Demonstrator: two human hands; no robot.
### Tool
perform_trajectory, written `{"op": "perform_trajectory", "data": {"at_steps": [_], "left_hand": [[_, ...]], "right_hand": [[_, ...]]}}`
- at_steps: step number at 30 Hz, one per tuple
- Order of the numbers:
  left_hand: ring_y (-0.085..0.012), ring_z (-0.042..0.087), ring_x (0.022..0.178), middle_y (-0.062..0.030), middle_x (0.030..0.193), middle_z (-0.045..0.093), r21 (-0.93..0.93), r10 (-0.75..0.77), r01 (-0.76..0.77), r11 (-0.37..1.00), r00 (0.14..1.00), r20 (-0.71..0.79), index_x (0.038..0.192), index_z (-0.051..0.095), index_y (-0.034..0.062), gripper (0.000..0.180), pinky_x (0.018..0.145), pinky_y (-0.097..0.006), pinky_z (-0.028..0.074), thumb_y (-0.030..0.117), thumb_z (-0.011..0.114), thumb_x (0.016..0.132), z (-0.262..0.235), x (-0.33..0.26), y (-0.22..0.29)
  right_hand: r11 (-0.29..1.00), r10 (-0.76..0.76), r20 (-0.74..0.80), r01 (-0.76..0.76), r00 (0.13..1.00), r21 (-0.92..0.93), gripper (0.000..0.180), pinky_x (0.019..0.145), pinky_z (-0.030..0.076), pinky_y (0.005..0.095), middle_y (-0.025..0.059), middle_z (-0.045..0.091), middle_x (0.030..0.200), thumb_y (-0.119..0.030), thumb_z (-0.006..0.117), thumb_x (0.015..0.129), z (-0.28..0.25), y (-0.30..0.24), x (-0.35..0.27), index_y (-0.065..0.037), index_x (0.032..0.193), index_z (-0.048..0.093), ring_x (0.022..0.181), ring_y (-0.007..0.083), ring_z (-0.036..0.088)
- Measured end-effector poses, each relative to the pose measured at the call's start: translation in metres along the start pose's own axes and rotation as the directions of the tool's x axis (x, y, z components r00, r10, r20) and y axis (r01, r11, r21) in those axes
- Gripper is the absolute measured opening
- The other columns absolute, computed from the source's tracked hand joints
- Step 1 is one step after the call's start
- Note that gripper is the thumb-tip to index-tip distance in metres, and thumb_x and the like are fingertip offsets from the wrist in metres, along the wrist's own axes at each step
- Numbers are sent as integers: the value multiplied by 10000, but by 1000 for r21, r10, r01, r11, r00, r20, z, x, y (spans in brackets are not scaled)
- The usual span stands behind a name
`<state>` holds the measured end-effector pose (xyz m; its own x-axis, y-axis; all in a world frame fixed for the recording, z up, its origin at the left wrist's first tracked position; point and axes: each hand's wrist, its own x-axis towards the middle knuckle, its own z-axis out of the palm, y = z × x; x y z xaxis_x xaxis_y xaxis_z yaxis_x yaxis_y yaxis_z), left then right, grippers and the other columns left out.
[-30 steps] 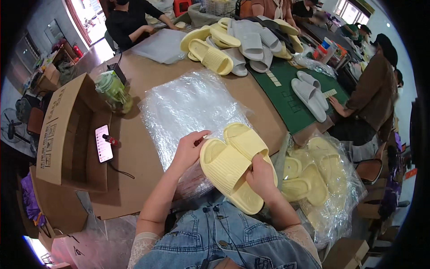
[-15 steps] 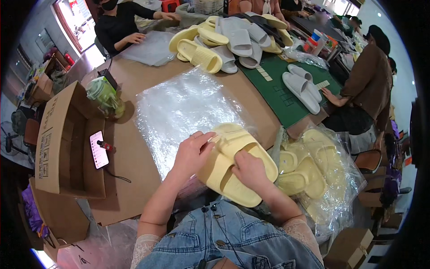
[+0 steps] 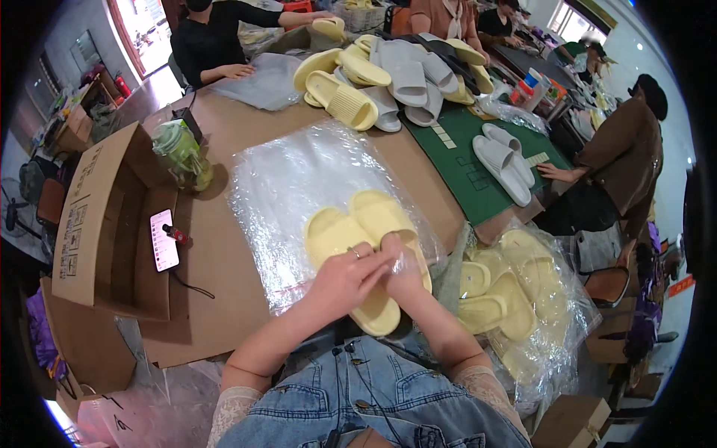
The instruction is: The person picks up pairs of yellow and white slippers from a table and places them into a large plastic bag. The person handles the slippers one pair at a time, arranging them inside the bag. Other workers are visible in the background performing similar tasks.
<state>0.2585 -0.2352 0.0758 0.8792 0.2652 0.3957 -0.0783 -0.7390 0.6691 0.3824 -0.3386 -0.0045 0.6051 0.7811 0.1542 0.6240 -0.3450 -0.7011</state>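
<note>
Yellow slippers (image 3: 328,231): held side by side above the near part of the plastic bags (image 3: 284,187), close in front of the body; straps largely covered.
Right hand (image 3: 404,276): clamped on the slippers around the strap area, thumb uppermost.
Left hand (image 3: 345,280): bent over the straps, fingers together, touching the right; cannot tell whether gripping.
Bags: clear, glossy, stacked flat on the desk (image 3: 216,261), partly hidden beneath the pair.
Bagged slippers (image 3: 515,302): yellow, loosely wrapped in clear film, just beyond the right forearm.
Phone (image 3: 162,250): face up, screen lit, left of the stack; overlapped by a small red bottle (image 3: 175,234).
Box (image 3: 93,224): cardboard, open, at the desk's left side.
Jar (image 3: 183,160): green contents, near the box.
Slipper pile (image 3: 407,78): yellow, grey and black, heaped across the far side.
Green mat (image 3: 448,168): laid at far right, under grey slippers (image 3: 500,168).
</note>
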Motion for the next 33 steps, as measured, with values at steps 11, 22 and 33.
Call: {"op": "perform_trajectory", "data": {"at_steps": [11,22,33], "left_hand": [[-299,640,778,-121,874,639,-233,28,0,972,993,116,1077,686,53,217,677,-362,514,96,655,867,-11,-24,27],[-348,514,1171,-153,1258,539,115,-86,89,989,996,-24,1284,587,131,633,989,-447,438,358,793,730,-49,-19,-80],[-404,269,1403,-225,1527,270,165,-109,153,974,962,-250,1420,411,42,574,1146,-452,249,163,570,882,-9,-15,-157]], "right_hand": [[990,-53,-157,32,986,-136,255,729,485,519,257,567,939,-219,552,896,57,-26,112,8,979,470,851,455,597],[937,-336,251,348,908,-3,564,1037,413,398,192,495,1330,-147,735,800,-20,-24,-13,-19,1304,515,1249,335,487],[984,-77,97,60,992,170,249,655,508,336,105,691,819,-232,673,860,-78,-72,61,15,883,681,746,218,668]]}}
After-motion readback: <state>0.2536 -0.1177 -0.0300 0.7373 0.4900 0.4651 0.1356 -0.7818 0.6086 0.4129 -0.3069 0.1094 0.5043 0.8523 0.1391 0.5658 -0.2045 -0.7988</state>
